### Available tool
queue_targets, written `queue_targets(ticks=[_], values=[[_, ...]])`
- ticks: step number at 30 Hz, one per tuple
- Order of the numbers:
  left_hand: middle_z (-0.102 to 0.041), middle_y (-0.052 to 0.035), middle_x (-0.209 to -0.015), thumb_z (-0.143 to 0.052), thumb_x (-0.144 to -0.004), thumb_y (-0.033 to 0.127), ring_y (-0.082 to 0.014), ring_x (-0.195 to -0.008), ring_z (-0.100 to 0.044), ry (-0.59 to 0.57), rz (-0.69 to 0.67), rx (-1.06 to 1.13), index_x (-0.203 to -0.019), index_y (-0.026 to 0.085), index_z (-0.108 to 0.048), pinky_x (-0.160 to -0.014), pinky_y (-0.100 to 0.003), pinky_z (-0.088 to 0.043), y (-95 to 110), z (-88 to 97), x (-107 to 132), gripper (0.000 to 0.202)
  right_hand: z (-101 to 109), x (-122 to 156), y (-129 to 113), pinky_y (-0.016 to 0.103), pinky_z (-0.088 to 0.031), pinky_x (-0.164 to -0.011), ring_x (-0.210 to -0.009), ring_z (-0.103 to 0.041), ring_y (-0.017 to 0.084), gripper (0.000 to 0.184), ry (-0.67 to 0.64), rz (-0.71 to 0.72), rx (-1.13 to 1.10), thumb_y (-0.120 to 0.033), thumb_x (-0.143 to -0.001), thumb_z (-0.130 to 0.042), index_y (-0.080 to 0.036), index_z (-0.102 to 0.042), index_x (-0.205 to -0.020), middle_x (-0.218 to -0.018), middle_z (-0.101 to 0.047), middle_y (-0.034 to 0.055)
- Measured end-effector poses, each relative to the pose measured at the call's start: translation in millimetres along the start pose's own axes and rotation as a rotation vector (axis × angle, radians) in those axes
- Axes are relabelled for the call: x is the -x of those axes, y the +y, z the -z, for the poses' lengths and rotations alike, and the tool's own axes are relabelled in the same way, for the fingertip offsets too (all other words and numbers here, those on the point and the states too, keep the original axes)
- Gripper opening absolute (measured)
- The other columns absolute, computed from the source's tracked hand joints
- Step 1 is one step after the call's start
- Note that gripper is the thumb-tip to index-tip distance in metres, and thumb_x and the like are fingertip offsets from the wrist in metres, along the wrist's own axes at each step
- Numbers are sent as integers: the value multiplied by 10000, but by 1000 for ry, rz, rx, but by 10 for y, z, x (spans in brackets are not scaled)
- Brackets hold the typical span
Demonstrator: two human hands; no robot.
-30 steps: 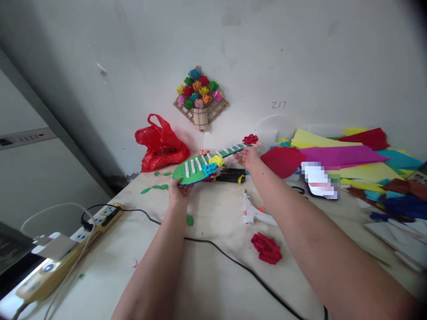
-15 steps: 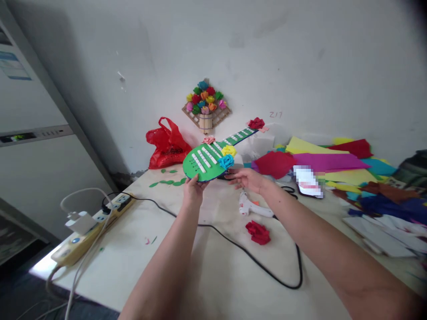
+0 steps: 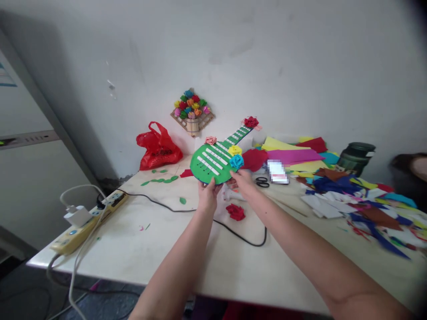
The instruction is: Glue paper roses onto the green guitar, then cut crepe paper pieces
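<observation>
A green paper guitar (image 3: pixel 213 162) with white strips and small pink, yellow, blue and red paper flowers is held up above the table, its neck pointing up and to the right. My left hand (image 3: pixel 207 195) grips the lower rim of its round body. My right hand (image 3: pixel 243 182) pinches the body's right edge just under the blue flower (image 3: pixel 236 161). A loose red paper flower (image 3: pixel 235 211) lies on the table (image 3: pixel 126 240) below both hands.
A red plastic bag (image 3: pixel 158 146) and a paper flower plaque (image 3: pixel 191 111) stand by the wall. A power strip (image 3: pixel 90 215) with cables lies at the left edge. Coloured paper sheets (image 3: pixel 333 178), scissors (image 3: pixel 262 181) and a dark jar (image 3: pixel 355 155) fill the right side. Green paper leaves (image 3: pixel 160 180) are scattered near the bag.
The guitar came closer and tilted more upright. My right hand slid from the neck down to the body's right edge. The view pulled back from the table.
</observation>
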State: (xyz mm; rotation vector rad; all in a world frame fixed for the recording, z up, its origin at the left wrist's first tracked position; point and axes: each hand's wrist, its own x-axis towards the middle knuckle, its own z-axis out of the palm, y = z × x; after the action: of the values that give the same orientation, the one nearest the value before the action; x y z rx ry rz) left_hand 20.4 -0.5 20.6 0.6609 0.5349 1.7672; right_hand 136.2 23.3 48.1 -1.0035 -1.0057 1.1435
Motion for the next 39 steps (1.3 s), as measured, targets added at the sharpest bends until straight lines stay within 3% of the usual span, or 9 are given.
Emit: queue_targets(ticks=[4,8,12,18,26,31,39], values=[[-603,1,-851,-757,-590,267,-109,-642,-603,-26,7,-109,-1014,247,-473,-690,-317,-508,-52,-92,172,510,234,72,-22,172,-399,-334,-392,-562,110,68,-8,95,-19,-182,-713,-624,-167,-561,-692,-511,-602,-29],[-602,-23,-760,-727,-626,362,-136,-535,-596,-35,63,-238,-1043,199,-477,-549,-311,-522,78,-42,181,513,527,123,-139,176,-399,-353,-397,-553,109,94,-82,176,-3,-210,-672,-644,-159,-568,-693,-506,-604,-24],[-627,-80,-821,-751,-607,276,-168,-518,-604,-214,187,-374,-1059,168,-512,-416,-286,-508,288,111,122,523,804,162,-206,188,-384,-347,-379,-538,121,116,-185,159,39,-212,-652,-653,-145,-582,-716,-486,-603,-8],[-627,-84,-885,-726,-630,200,-153,-560,-606,-284,222,-349,-1097,181,-553,-372,-237,-502,303,194,142,498,1033,222,-128,197,-396,-366,-370,-511,110,133,-225,136,58,-257,-678,-656,-140,-601,-712,-478,-594,-6],[-625,-78,-922,-737,-627,275,-155,-600,-599,-344,207,-392,-1114,208,-528,-414,-240,-518,127,245,172,534,1107,238,-94,189,-379,-365,-359,-479,99,262,-101,188,153,-290,-800,-563,-168,-535,-570,-405,-524,-33],[-630,-77,-917,-741,-624,265,-152,-611,-603,-329,183,-365,-1088,209,-541,-431,-235,-520,160,273,200,509,1094,248,-82,149,-338,-363,-340,-420,57,214,92,258,242,-243,-787,-580,-163,-573,-588,-416,-537,-47],[-623,-64,-965,-748,-620,260,-143,-660,-613,-191,74,-277,-1065,212,-544,-492,-231,-537,167,350,117,492,1156,219,-98,166,-358,-357,-342,-439,59,135,405,278,-72,-267,-770,-564,-149,-610,-723,-469,-598,-19]])
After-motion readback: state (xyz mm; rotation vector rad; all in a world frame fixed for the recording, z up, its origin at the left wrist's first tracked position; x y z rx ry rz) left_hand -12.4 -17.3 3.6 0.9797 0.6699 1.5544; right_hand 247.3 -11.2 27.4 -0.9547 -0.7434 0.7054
